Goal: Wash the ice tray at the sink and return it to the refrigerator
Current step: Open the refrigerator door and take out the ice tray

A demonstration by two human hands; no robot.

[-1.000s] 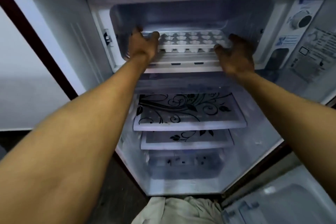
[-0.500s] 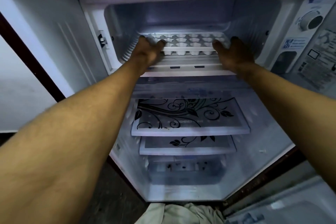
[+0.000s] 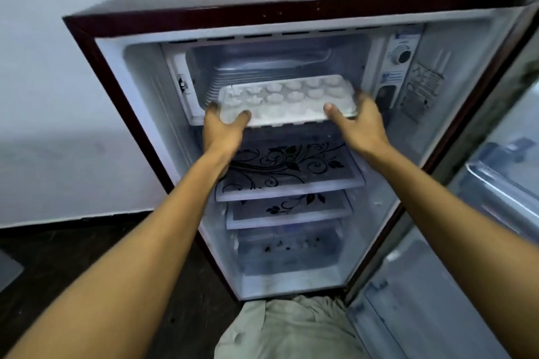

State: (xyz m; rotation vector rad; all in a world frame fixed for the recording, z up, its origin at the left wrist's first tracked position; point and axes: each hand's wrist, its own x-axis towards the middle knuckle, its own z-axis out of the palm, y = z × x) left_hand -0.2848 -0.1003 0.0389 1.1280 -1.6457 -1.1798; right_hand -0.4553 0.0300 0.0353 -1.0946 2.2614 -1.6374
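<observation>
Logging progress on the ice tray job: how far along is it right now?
Done: the refrigerator door stands open. In hand: the left hand and right hand grip the ends of the ice tray at the freezer compartment mouth. Whether it has been washed cannot be told; no sink is in view. If unwashed, washing and returning remain.

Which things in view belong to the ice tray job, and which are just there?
Job: ice tray, gripped by left hand and right hand; refrigerator, open; freezer compartment.

Not the job: floral shelves; thermostat dial; cloth on the floor.
</observation>
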